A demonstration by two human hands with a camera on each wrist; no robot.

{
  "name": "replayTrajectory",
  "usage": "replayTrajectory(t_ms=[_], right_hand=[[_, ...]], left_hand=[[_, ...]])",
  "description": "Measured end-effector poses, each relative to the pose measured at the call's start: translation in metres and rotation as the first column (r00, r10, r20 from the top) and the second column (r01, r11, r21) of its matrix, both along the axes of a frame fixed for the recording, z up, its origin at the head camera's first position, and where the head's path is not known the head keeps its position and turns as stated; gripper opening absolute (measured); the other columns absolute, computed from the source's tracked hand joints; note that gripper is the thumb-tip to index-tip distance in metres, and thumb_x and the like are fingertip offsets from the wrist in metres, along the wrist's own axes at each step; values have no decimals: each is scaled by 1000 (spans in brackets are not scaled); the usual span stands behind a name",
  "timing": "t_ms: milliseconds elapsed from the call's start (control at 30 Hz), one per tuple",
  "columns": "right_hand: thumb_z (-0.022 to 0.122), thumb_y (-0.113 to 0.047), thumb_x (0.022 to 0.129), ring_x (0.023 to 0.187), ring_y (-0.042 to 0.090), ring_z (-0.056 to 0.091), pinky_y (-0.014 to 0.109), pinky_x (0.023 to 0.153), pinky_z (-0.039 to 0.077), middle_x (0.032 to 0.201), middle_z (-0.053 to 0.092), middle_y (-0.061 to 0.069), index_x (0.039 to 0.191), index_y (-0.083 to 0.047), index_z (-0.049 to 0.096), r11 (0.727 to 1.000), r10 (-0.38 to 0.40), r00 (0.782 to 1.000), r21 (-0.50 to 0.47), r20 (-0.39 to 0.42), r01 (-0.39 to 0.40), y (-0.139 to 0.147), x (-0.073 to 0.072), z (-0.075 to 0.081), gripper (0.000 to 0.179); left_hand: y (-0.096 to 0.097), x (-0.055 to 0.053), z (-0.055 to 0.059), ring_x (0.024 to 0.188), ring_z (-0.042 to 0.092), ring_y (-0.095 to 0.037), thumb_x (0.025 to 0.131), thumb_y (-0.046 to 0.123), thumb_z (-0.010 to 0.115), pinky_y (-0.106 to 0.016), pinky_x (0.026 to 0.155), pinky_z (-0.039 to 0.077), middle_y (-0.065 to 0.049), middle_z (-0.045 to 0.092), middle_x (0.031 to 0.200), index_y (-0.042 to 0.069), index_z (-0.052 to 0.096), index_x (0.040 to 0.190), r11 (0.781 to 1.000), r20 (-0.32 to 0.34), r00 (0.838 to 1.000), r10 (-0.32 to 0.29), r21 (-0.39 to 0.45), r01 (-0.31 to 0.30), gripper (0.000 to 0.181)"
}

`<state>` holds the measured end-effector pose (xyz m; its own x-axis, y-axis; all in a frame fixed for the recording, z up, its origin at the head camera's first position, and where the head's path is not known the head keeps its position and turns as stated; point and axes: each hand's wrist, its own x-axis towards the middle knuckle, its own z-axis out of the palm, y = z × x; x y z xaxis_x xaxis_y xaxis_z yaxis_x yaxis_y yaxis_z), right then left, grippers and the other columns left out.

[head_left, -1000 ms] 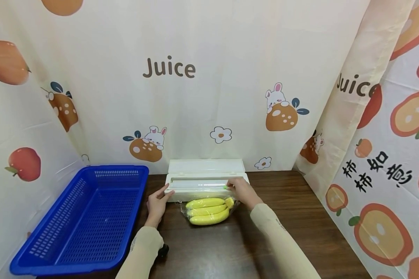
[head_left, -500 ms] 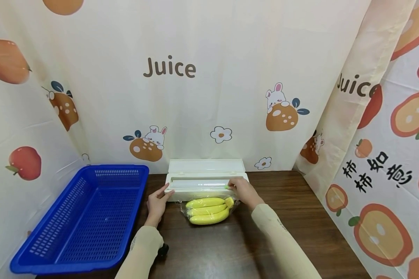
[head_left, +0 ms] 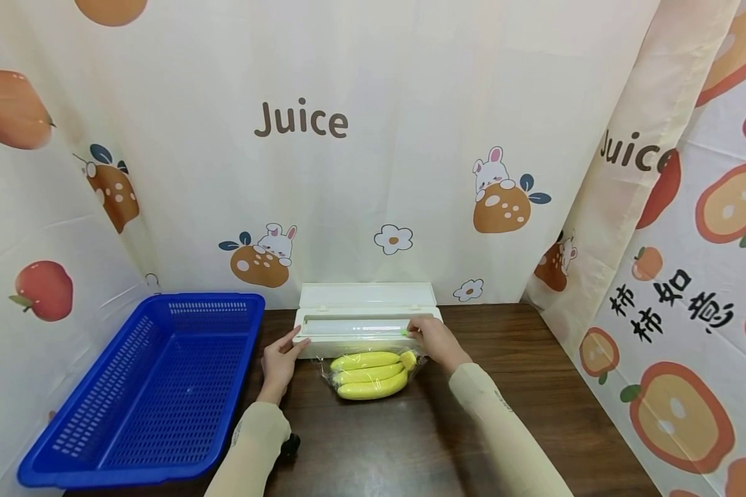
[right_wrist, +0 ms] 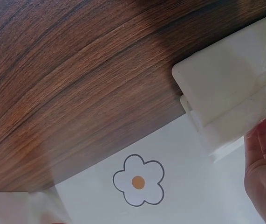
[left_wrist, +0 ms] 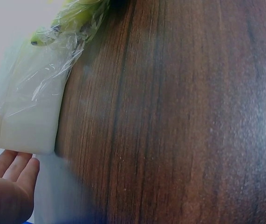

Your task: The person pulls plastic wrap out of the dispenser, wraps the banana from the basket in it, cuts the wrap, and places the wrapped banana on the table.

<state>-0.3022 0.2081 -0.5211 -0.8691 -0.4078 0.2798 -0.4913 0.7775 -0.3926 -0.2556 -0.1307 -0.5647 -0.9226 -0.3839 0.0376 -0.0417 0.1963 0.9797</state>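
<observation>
A white cling film dispenser (head_left: pixel 323 348) sits at the back of the table, its lid (head_left: pixel 367 295) raised and a roll (head_left: pixel 348 327) visible inside. My left hand (head_left: pixel 278 364) holds its left front corner, the thumb on the front edge and the other fingers against the end (left_wrist: pixel 16 170). On the right, my right hand (head_left: pixel 436 343) pinches a small green slide cutter (head_left: pixel 404 333) on the front rail; its fingers hide part of it. A bunch of yellow bananas (head_left: pixel 373 377) lies just in front of the dispenser, covered by clear cling film (left_wrist: pixel 39 84) that stretches over the dispenser's front.
To the left stands a blue plastic basket (head_left: pixel 249 359) with perforated walls. Printed curtains (head_left: pixel 360 172) rise behind the dark wooden table (head_left: pixel 503 345) and along both sides. A small black object (head_left: pixel 291 445) shows beside the left sleeve.
My right hand and the green slide cutter have shifted very slightly to the right along the dispenser. The left hand, bananas and basket stay in place.
</observation>
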Motion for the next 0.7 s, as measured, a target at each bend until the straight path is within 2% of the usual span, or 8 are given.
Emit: replayTrajectory(t_ms=[700], right_hand=[[76, 7, 91, 89, 22, 66, 43, 80, 57, 90, 73, 5, 87, -9, 71, 1000, 2, 1000, 10, -21, -2, 3, 1, 0, 18]], left_hand=[[-1, 1, 2, 132, 62, -29, 91, 18, 86, -1, 80, 39, -18, 68, 135, 10, 73, 134, 1000, 0, 1000, -1, -17, 1, 45]])
